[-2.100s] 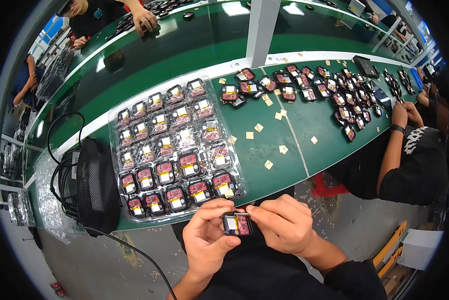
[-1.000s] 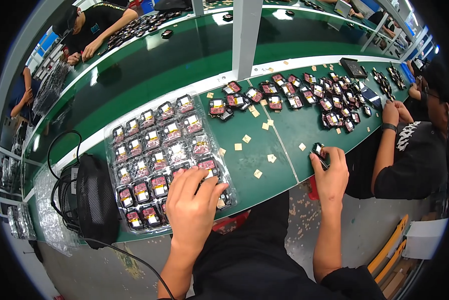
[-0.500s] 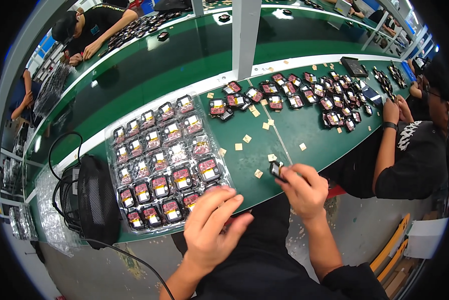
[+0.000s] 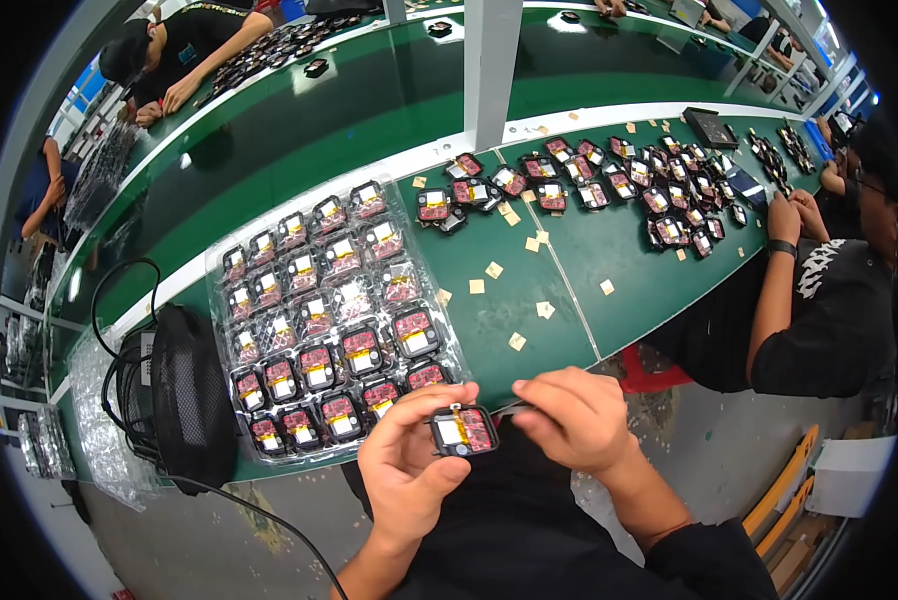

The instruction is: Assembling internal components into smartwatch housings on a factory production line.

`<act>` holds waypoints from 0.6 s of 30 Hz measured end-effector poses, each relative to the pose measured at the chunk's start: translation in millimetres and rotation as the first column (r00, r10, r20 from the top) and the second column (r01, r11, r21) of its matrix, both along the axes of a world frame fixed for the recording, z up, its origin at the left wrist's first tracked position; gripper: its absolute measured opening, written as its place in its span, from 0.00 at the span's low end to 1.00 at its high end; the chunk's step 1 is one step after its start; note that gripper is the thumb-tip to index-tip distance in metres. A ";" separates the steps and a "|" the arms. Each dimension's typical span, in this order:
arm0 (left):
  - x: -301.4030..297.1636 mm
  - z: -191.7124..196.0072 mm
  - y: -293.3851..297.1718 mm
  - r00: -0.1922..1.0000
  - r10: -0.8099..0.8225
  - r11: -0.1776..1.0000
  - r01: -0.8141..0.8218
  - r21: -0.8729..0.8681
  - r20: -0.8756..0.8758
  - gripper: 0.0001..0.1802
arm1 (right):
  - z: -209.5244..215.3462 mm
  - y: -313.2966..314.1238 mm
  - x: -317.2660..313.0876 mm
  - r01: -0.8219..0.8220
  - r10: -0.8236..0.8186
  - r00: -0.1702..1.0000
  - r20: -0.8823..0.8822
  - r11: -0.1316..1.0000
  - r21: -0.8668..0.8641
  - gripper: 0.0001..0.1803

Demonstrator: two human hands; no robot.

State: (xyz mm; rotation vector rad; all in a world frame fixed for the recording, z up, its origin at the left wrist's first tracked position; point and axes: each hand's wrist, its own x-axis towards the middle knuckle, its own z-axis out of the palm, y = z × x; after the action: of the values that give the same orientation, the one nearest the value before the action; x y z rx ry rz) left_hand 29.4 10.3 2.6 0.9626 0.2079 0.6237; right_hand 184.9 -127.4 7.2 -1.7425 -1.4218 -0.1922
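Currently handwork on one unit (image 4: 465, 432): left hand (image 4: 405, 462) grasps it between fingers and thumb, just in front of the worktop (image 4: 499, 320). Right hand (image 4: 581, 425) curls beside it, can't tell if pinching anything. Next move likely calls for steady left hold, precise right touch. Beyond: tray (image 4: 453, 345) of units, tan squares (image 4: 517, 342), loose pile (image 4: 677, 192).

The person wears black clothing (image 4: 539, 525), the loose right sleeve (image 4: 711, 562) baring the forearm (image 4: 644, 500).
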 end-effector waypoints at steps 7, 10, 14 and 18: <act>-5.7 -2.4 -0.6 0.999 0.025 1.000 -0.025 -0.004 -0.043 0.32 | 9.1 1.5 -7.9 0.001 -0.004 0.996 0.090 1.000 0.027 0.21; -4.8 -2.7 -2.0 1.000 0.015 0.999 -0.014 0.035 -0.027 0.32 | 7.8 4.4 -9.8 0.021 -0.033 0.986 0.161 0.997 0.072 0.22; -3.2 -0.6 -2.2 0.998 -0.044 0.999 0.045 0.016 -0.033 0.31 | 9.5 3.3 -8.9 0.034 -0.045 0.977 0.208 0.998 0.058 0.21; -3.7 -1.2 -2.9 0.998 -0.056 0.998 0.056 0.027 -0.027 0.31 | 7.3 4.1 -10.0 0.051 -0.063 0.984 0.166 0.996 0.077 0.19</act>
State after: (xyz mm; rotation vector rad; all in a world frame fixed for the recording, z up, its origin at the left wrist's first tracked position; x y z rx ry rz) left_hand 25.8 7.4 1.4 1.0001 0.1955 0.5639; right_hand 174.9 -123.3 14.6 -1.7417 -1.4665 -0.4256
